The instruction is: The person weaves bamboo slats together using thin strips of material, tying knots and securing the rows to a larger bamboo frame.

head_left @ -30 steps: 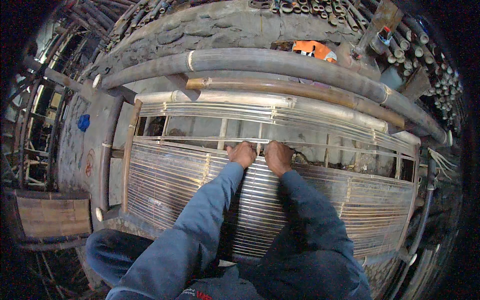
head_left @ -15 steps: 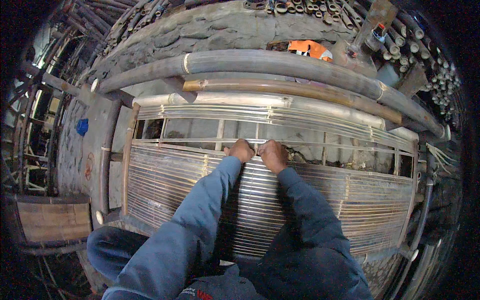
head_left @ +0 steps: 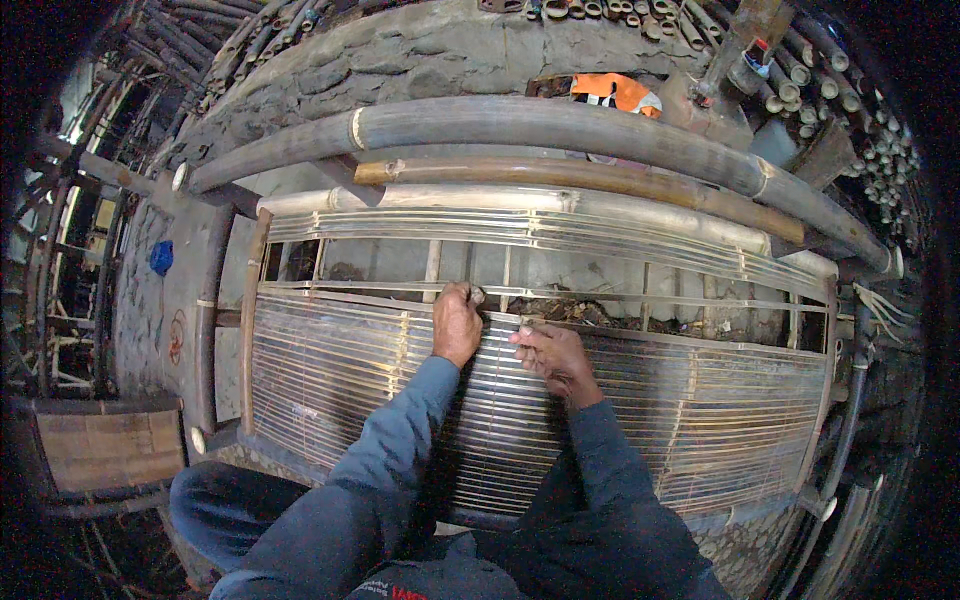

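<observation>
A wide panel of thin bamboo slats (head_left: 350,345) lies in front of me, tied across by rows of cord. Above its top edge, a loose pair of thin slats (head_left: 610,292) crosses the open gap. My left hand (head_left: 458,325) is closed at that pair, its fingers curled over the slats near the middle. Just right of it and a little nearer to me, my right hand (head_left: 555,358) is turned partly palm up over the panel. Its thumb and fingertips are pinched together; whatever they hold is too small to make out.
Thick bamboo poles (head_left: 560,135) form the far rail of the frame. More slats (head_left: 430,228) are bunched below a pale pole (head_left: 480,198). A low bamboo bench (head_left: 110,445) is at left, a blue object (head_left: 161,257) on the floor, an orange cloth (head_left: 615,92) beyond the rail.
My hands were together at the loose slats. The left has shifted slightly left and stays at them; the right has drawn back toward me and rolled palm up.
</observation>
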The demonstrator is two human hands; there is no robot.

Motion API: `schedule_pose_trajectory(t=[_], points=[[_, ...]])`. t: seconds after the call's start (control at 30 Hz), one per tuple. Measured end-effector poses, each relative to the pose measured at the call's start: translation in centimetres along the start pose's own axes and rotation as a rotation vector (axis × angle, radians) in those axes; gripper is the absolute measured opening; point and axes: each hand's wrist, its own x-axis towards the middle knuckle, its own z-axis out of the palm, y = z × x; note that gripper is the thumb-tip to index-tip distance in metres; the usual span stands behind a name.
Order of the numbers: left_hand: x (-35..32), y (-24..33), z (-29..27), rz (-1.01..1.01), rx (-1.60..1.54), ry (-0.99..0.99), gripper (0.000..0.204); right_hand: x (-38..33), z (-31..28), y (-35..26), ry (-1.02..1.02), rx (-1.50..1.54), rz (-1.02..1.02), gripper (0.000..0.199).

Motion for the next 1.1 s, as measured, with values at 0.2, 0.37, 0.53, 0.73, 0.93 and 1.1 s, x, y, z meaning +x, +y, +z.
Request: schedule_pose_trajectory(t=[0.2, 0.37, 0.53, 0.73, 0.93, 1.1], points=[[1.5, -1.9, -0.1, -0.107, -0.037, -0.006, 0.005, 1.8, 0.0, 1.0, -0.165, 0.447, 0.138, 0.028], [3.1, -3.3, -1.1, -0.588, -0.820, -0.069, 0.008, 2.8, 0.4, 1.2, -0.274, 0.635, 0.050, 0.036], [4.8, -1.5, -4.2, -0.734, -1.287, -0.115, 0.015, 2.3, 0.2, 0.9, -0.298, 0.721, -0.010, 0.041], [7.0, -2.8, -6.7, -0.215, -0.589, -0.325, 0.013, 1.9, 2.4, 0.6, -0.267, 0.663, -0.055, 0.049], [4.2, -0.3, -3.0, 0.055, 0.038, -0.575, 0.015, 1.3, 2.9, -1.1, -0.297, 0.144, -0.207, 0.059], [4.4, -0.6, -2.7, -0.032, -0.335, -0.739, 0.014, 1.1, 2.9, -2.5, -0.257, -0.322, -0.280, 0.039]])
